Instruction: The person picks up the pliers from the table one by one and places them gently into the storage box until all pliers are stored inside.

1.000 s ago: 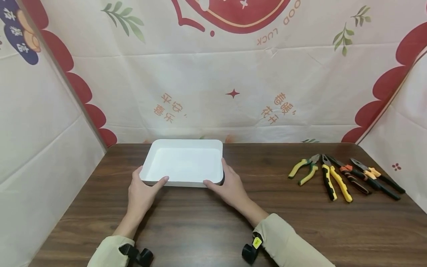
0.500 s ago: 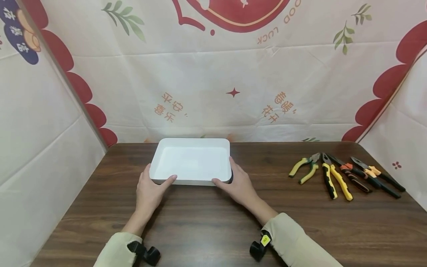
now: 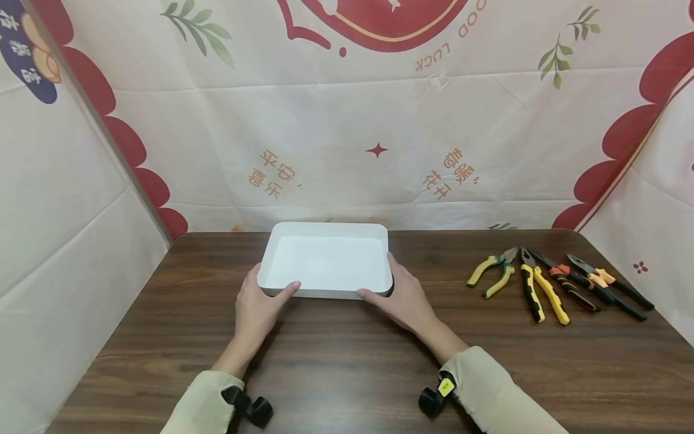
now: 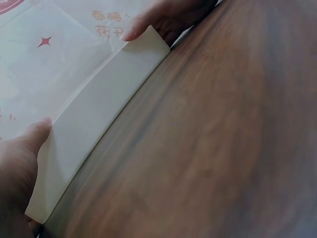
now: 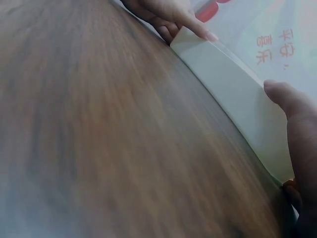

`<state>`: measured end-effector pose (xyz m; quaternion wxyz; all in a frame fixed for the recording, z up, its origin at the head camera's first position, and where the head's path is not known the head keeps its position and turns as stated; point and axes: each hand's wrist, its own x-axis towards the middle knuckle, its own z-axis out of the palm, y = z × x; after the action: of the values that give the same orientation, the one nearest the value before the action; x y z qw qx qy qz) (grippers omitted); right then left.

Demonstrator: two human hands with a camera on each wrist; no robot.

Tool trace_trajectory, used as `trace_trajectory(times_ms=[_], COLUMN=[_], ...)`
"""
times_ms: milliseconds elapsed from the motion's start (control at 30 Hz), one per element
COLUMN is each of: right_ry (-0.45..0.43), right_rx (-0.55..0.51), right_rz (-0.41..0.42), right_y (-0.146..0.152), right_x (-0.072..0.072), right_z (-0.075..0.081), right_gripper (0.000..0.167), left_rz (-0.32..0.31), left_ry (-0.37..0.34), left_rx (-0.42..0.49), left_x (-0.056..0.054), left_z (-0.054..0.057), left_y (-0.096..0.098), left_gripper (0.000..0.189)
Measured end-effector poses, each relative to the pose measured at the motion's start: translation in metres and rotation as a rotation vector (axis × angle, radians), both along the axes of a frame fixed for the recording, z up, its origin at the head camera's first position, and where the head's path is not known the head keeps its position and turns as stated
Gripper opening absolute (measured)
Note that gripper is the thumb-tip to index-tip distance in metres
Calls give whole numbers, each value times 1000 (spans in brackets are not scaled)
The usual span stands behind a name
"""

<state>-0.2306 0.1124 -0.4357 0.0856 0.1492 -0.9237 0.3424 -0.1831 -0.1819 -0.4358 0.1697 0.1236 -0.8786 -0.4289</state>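
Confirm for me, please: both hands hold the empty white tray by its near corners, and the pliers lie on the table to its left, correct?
Not quite: the pliers lie to the right of the white tray, as the head view shows. The left hand and right hand do hold its near corners.

Four pairs of pliers (image 3: 553, 280) lie side by side at three o'clock on the dark wooden table (image 3: 347, 361). A printed cloth backdrop (image 3: 347, 120) hangs at twelve o'clock.

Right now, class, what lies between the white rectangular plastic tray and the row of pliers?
Only bare brown wooden table separates tray from pliers, in the head view.
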Motion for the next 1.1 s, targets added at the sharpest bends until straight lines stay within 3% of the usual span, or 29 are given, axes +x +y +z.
trace_trajectory(times_ms=[600,1100], right_ry=[-32,-15], right_rx=[1,42], right_rz=[-7,-7], right_y=[14,54], right_x=[-4,-5], right_z=[0,-1], right_gripper=[109,108], left_rz=[-29,-78], left_ry=[-1,6], left_rx=[-17,-28], left_x=[-1,-1], left_z=[1,4], left_y=[11,44], left_gripper=[97,96])
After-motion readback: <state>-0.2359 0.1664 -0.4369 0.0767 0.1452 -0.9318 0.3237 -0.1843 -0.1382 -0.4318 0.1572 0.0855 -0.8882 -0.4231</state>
